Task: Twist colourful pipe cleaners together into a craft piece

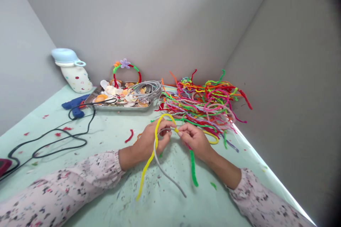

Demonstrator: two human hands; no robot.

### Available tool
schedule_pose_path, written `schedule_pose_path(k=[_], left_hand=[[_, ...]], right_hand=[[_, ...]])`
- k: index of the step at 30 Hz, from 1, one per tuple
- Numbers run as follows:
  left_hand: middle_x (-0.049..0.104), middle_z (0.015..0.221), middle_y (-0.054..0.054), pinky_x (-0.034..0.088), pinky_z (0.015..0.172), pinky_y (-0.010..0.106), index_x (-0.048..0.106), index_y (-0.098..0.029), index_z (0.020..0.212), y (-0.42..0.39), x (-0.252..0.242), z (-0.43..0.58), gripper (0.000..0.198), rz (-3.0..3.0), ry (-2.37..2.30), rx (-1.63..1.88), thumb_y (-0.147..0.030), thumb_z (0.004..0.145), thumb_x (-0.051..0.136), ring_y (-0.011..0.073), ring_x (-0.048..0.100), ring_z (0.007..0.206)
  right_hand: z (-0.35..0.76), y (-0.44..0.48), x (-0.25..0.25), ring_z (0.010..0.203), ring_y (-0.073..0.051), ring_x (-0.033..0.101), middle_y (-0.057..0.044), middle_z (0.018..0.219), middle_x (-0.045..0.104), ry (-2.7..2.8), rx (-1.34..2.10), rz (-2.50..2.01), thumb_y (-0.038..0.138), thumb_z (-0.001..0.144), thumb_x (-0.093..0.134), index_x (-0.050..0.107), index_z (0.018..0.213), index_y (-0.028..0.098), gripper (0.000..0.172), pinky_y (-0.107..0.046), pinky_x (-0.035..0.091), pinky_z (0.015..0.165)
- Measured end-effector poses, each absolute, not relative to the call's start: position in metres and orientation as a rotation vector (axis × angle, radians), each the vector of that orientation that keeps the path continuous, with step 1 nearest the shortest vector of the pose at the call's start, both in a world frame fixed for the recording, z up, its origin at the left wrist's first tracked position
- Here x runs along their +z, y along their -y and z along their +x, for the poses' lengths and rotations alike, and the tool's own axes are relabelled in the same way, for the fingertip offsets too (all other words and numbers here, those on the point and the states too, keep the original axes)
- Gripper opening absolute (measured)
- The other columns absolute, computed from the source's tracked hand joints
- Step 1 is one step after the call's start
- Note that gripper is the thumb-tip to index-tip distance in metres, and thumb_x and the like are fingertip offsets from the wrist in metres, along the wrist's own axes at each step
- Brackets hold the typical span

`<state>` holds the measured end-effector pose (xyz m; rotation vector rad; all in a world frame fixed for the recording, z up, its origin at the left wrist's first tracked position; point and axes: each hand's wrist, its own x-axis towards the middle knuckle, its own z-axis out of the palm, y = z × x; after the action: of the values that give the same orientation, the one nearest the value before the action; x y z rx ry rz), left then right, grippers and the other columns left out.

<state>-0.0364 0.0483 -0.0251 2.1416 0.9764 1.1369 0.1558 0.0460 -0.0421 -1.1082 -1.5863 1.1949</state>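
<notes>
My left hand is closed around a grey wire, whose free end curves down toward the table's front. A yellow pipe cleaner arches over that hand and hangs down in front of it, crossing the wire. Between thumb and fingertips, my right hand pinches the yellow pipe cleaner where it meets the wire. Below the right hand hangs a green pipe cleaner piece; its upper end is hidden by the fingers. A yellow loop shows behind the right wrist.
Beyond my hands lies a tangled heap of coloured pipe cleaners. A metal tray bears shells, a wire coil and a flowered hoop. At left are a blue glue gun, a black cord and a white bottle.
</notes>
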Motion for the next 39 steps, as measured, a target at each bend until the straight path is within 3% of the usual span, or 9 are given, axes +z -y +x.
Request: schedule_pose_path(k=[8, 12, 17, 21, 26, 30, 34, 39], left_hand=[[0.061, 0.09, 0.003, 0.045, 0.067, 0.023, 0.053, -0.02, 0.128, -0.056, -0.022, -0.039, 0.041, 1.667, -0.924, 1.234, -0.026, 0.087, 0.057, 0.013, 0.055, 0.076], [0.063, 0.099, 0.005, 0.044, 0.066, 0.022, 0.063, -0.02, 0.118, -0.06, -0.025, -0.039, 0.035, 1.578, -0.844, 1.195, -0.034, 0.086, 0.061, 0.0133, 0.055, 0.078], [0.058, 0.068, 0.0, 0.038, 0.053, 0.02, 0.068, -0.015, 0.105, -0.066, -0.025, -0.038, 0.04, 1.347, -0.826, 1.175, -0.047, 0.082, 0.065, 0.009, 0.047, 0.057], [0.053, 0.058, -0.002, 0.034, 0.047, 0.018, 0.068, -0.012, 0.094, -0.077, -0.021, -0.044, 0.047, 1.095, -0.819, 1.208, -0.057, 0.083, 0.058, 0.007, 0.044, 0.048], [0.061, 0.071, 0.0, 0.037, 0.049, 0.016, 0.064, -0.014, 0.106, -0.085, -0.018, -0.051, 0.044, 0.935, -0.703, 1.158, -0.05, 0.08, 0.066, 0.0056, 0.049, 0.051], [0.061, 0.077, 0.0, 0.041, 0.056, 0.017, 0.064, -0.016, 0.107, -0.08, -0.02, -0.047, 0.035, 0.93, -0.612, 0.983, -0.024, 0.075, 0.073, 0.0067, 0.053, 0.059], [0.063, 0.075, 0.004, 0.042, 0.054, 0.021, 0.068, -0.013, 0.097, -0.076, -0.022, -0.042, 0.028, 0.957, -0.615, 0.909, -0.031, 0.076, 0.069, 0.0099, 0.054, 0.058], [0.063, 0.069, 0.004, 0.039, 0.05, 0.02, 0.068, -0.011, 0.087, -0.074, -0.015, -0.04, 0.034, 0.97, -0.608, 0.818, -0.044, 0.078, 0.066, 0.0098, 0.053, 0.053]], right_hand=[[0.157, -0.049, -0.037, 0.04, -0.008, 0.038, 0.008, 0.047, 0.048, 1.519, 1.304, -1.134, 0.038, 0.079, 0.061, 0.057, 0.08, 0.019, 0.019, -0.021, 0.031, 0.042], [0.157, -0.049, -0.037, 0.039, -0.008, 0.038, 0.009, 0.046, 0.048, 1.552, 1.365, -1.111, 0.038, 0.079, 0.061, 0.057, 0.082, 0.02, 0.019, -0.021, 0.031, 0.043], [0.159, -0.049, -0.04, 0.042, -0.007, 0.04, 0.008, 0.051, 0.05, 1.678, 1.336, -1.121, 0.034, 0.08, 0.061, 0.059, 0.082, 0.02, 0.014, -0.02, 0.031, 0.043], [0.161, -0.048, -0.04, 0.042, -0.007, 0.042, 0.008, 0.053, 0.05, 1.723, 1.361, -1.099, 0.034, 0.08, 0.063, 0.06, 0.081, 0.02, 0.014, -0.02, 0.033, 0.044], [0.162, -0.047, -0.04, 0.04, -0.008, 0.04, 0.007, 0.052, 0.051, 1.494, 1.254, -1.053, 0.038, 0.083, 0.059, 0.056, 0.086, 0.02, 0.018, -0.021, 0.032, 0.041], [0.161, -0.05, -0.038, 0.046, -0.009, 0.045, 0.006, 0.058, 0.054, 1.305, 1.08, -1.033, 0.041, 0.084, 0.058, 0.054, 0.089, 0.021, 0.02, -0.021, 0.036, 0.044], [0.16, -0.052, -0.036, 0.06, -0.012, 0.055, 0.003, 0.066, 0.058, 1.328, 0.969, -0.994, 0.039, 0.085, 0.059, 0.056, 0.091, 0.021, 0.019, -0.025, 0.046, 0.059], [0.16, -0.05, -0.039, 0.069, -0.015, 0.059, 0.0, 0.074, 0.062, 1.431, 0.977, -1.015, 0.039, 0.085, 0.06, 0.059, 0.096, 0.022, 0.02, -0.028, 0.049, 0.065]])
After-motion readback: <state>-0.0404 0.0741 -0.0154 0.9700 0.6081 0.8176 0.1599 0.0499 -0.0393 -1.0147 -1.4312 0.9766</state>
